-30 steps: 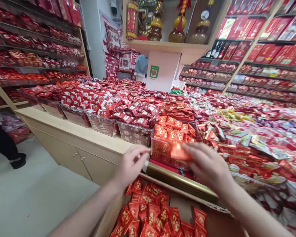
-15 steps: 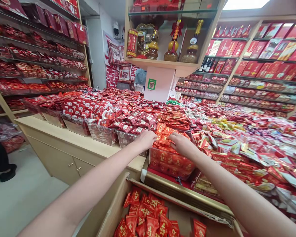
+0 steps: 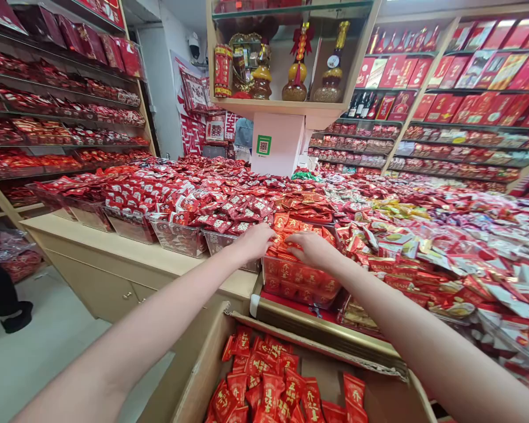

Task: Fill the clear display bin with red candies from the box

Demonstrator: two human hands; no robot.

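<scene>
Both my hands are over a clear plastic bin (image 3: pixel 300 288) filled with red wrapped candies (image 3: pixel 297 226) that bear gold characters. At its left rim is my left hand (image 3: pixel 255 239), fingers bent inward and touching the candies. My right hand (image 3: pixel 312 248) rests on the heap from the other side, its fingers pressed together and curled down. What either hand pinches is hidden by the fingers. Below them a cardboard box (image 3: pixel 335 352) stands open, with loose candies (image 3: pixel 264 382) of the same red and gold kind inside.
Neighbouring bins (image 3: pixel 178 238) of red packets line the counter (image 3: pixel 114 249) to the left. Durian-labelled packets (image 3: pixel 392 267) are heaped at the right. A display cabinet (image 3: pixel 286 106) overhangs the back. Another person's leg and shoe (image 3: pixel 17 317) show at far left.
My right hand has shifted left across the candies, closer to my left hand. The whole view has moved slightly. My left hand stays at the bin's left side.
</scene>
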